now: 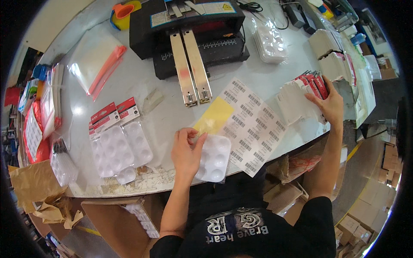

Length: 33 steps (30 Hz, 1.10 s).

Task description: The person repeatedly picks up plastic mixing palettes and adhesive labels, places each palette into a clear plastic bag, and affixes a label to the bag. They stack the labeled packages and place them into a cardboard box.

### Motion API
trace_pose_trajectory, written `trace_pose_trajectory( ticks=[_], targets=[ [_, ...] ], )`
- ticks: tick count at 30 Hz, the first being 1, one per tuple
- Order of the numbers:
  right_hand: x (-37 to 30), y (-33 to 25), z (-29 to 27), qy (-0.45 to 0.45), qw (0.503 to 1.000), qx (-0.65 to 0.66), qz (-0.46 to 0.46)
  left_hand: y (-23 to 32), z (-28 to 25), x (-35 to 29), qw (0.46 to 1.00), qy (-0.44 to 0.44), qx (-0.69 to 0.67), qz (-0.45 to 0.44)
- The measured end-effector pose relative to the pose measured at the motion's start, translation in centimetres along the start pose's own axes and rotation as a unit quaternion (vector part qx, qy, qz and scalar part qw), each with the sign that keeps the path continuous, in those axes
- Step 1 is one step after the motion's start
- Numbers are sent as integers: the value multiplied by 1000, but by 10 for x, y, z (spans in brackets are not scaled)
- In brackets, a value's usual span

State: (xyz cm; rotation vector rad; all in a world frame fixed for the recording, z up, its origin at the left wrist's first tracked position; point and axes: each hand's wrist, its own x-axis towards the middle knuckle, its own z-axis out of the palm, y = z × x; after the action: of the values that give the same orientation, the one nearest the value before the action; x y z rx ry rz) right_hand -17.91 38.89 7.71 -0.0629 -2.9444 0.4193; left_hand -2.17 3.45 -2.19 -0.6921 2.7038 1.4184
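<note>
At the table's near edge, my left hand point(187, 150) has its fingers closed at the upper left corner of a white plastic paint palette point(214, 159) with round wells. Over to the right, my right hand point(329, 103) is wrapped round the end of a stack of red-and-white header cards point(313, 86). Beyond the palette lies a sheet of barcode labels point(254, 124), with a yellow backing area point(216, 116) bare of labels at its left. More palettes packed in clear bags with red header cards point(112, 148) lie to the left.
A black machine point(189, 38) with two metal rails stands at the far side. Clear bags with red edges point(97, 64) lie far left, stacked palettes point(270, 43) far right. White card stacks point(340, 66) are at the right. An open cardboard box point(116, 215) sits below the table edge.
</note>
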Motion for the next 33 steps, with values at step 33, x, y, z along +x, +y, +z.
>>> trace_pose_trajectory(
  ticks=[33],
  targets=[
    [3, -1, -14, -47, 997, -56, -25, 15, -21, -22, 911, -122, -394, -29]
  ],
)
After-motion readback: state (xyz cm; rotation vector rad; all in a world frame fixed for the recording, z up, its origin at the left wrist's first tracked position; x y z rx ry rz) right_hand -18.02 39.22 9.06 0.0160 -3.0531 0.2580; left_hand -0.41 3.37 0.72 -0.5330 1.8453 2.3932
